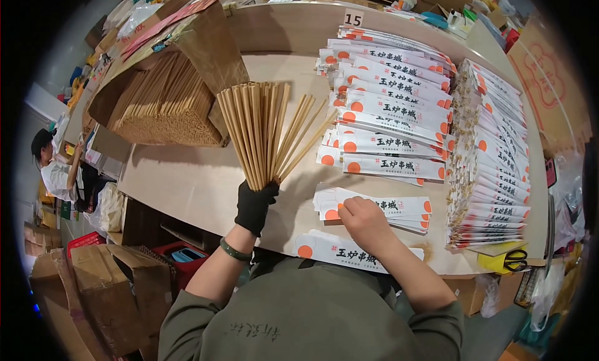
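My left hand, in a black glove, is closed around the lower ends of a fanned bundle of wooden chopsticks. The sticks rise from the fist, and a few on the right lean away from the others. My bare right hand has its fingers curled together on a small pile of white paper chopstick sleeves with orange dots. Its fingertips press the left part of the top sleeve. Closer to my body, more flat sleeves lie at the table edge, partly covered by my right forearm.
At the far left, an opened brown carton lies with many chopsticks inside. Stacked sleeves cover the back right; another tall pile stands beside them. Scissors rest at the right edge. Another person is off to the left.
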### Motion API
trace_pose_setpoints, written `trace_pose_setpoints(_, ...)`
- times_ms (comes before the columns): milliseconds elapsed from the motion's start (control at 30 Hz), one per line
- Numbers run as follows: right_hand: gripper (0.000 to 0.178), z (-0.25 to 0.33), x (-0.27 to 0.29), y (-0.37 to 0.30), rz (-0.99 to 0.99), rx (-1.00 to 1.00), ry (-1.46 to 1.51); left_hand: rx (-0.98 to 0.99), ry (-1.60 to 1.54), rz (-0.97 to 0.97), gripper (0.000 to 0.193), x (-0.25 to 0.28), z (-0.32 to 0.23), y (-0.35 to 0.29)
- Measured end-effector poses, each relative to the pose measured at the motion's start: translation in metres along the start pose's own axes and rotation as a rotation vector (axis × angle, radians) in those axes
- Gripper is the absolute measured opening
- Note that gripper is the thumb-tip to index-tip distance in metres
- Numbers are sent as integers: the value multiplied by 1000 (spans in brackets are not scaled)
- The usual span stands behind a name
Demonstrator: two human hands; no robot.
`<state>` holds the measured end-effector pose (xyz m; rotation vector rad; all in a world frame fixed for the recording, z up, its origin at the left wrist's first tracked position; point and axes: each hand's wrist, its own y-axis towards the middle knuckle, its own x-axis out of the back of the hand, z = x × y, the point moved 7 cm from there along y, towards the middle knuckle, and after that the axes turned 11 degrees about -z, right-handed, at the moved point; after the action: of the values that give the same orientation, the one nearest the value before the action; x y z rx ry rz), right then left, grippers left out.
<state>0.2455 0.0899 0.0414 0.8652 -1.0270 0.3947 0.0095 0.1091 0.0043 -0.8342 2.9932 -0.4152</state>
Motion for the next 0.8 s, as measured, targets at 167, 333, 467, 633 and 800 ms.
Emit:
trace_pose_setpoints(167, 16, -17, 8, -1, -209, -226, 130, -176, 270, -102, 15, 24, -3, 5)
trace_pose_setpoints(333, 15, -50, 5, -4, -231, -624, 422, -409, 398, -84, 13, 38, -16, 6)
trace_pose_setpoints(467, 17, -66, 21, -7, -267, -1058, 886, -175, 460, 90, 28, 48, -8, 8)
trace_pose_setpoints(633, 13, -60, 35, 0, -233, -925, 800, -144, 544, 230, 29, 51, -13, 6)
trace_pose_setpoints(800, 9, -45, 53, 6, -189, -636, 501, -483, 745, 266, 33, 49, -48, 9)
